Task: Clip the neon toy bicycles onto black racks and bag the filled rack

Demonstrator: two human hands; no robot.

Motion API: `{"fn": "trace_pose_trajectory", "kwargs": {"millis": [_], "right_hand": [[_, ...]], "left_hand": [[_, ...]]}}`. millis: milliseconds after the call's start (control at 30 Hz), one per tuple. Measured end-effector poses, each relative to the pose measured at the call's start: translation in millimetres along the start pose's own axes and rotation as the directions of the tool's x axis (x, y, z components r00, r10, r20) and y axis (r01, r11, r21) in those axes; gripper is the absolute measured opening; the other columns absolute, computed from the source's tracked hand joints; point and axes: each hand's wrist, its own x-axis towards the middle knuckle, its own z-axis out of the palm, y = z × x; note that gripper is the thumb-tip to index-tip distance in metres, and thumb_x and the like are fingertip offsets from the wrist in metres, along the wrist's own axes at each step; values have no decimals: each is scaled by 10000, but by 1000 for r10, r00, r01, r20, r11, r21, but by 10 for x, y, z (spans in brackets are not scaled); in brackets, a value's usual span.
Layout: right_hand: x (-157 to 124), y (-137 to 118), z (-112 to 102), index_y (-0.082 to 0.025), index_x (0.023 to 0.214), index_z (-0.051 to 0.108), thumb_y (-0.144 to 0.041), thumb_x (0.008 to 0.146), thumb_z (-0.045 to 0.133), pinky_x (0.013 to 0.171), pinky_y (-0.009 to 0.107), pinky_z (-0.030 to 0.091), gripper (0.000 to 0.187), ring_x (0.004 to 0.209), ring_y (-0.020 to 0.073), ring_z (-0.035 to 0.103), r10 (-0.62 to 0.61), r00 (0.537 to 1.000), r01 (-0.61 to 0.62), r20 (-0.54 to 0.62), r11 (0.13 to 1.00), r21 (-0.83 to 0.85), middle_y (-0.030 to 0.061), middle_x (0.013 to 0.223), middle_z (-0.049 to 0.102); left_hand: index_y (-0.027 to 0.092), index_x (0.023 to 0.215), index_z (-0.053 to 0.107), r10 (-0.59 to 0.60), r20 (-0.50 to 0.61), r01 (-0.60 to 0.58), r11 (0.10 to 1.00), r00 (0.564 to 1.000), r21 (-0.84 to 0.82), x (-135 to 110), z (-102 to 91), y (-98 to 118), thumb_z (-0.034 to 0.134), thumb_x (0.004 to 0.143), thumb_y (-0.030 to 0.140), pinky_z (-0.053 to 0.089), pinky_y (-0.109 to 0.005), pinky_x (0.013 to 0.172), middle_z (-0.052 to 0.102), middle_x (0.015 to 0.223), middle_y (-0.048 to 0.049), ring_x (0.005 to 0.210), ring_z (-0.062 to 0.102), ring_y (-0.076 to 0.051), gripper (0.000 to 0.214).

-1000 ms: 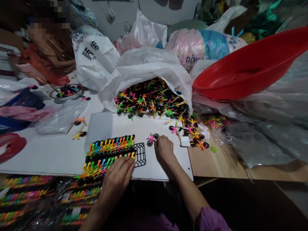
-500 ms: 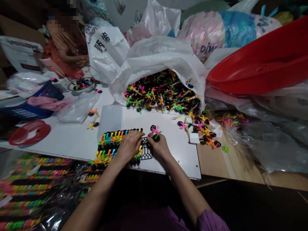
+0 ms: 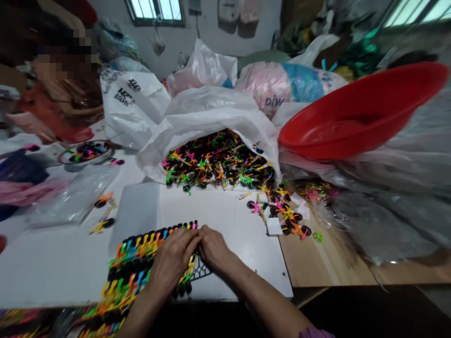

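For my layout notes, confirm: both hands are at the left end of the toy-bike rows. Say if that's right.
Wrong end: the head view shows the left hand and right hand at the right end of the toy-bike rows.

The pink toy bike (image 3: 194,225), on the white tabletop (image 3: 254,241) 1 sec ago & up in the R hand (image 3: 214,246) half a sec ago, now shows as just a bit of pink by the end of the far row (image 3: 150,240). R hand's come over to meet the L hand (image 3: 172,257), itself shifted up from the near row (image 3: 121,285). View's tipped too: barred windows (image 3: 144,9) in sight.
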Motion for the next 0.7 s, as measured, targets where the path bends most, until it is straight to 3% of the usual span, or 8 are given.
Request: {"fn": "trace_pose_trajectory", "kwargs": {"millis": [133,200,267,367,467,567,700], "right_hand": [[40,60,-100,-161,956,587,-209,846,477,676,237,409,163,761,152,539,-33,998,26,61,994,101,30,858,577],[26,171,-288,-178,934,614,-216,832,512,656,209,408,148,740,131,547,-64,988,31,144,975,219,5,831,596],[14,335,-571,-182,961,622,-194,822,520,682,200,411,173,775,125,554,-29,989,-4,147,976,216,7,877,611],[31,627,-1055,-151,1045,603,-155,815,503,768,249,405,251,893,172,542,203,979,-205,-30,974,-99,77,1023,586],[59,902,-1392,-119,1000,620,-79,826,420,760,291,396,267,924,219,527,361,917,-399,-172,806,-437,133,1025,564],[44,1141,-1512,-123,897,647,-80,850,389,747,296,383,266,939,236,511,370,920,-371,-127,724,-581,141,982,563],[-15,1342,-1559,-154,856,650,-140,867,435,709,263,368,215,890,202,508,304,952,-267,-37,765,-587,105,945,556]], "left_hand": [[194,889,602,44,8,-44,999,999,5,-25,43,-63,375,919,311,464,-279,729,624,819,-25,784,590,-153,258],[200,904,595,69,27,-69,998,997,-6,-58,44,-79,375,922,311,454,-279,743,619,832,-19,800,584,-150,246],[205,906,591,95,41,-94,995,995,-11,-91,41,-85,377,924,308,440,-285,771,619,852,-12,823,579,-150,238],[195,917,590,113,28,-113,994,993,1,-113,45,-82,374,927,307,423,-293,799,626,875,-14,847,576,-154,244],[190,896,596,126,3,-126,992,992,20,-103,48,-70,356,934,309,419,-284,781,629,852,-15,827,578,-152,270],[194,877,601,158,-17,-158,987,987,37,-82,34,-54,347,937,316,415,-272,770,630,834,-8,810,581,-145,288],[183,880,595,177,-37,-175,983,984,46,-39,10,-52,354,933,328,417,-264,756,626,819,-10,789,582,-144,286]]}}
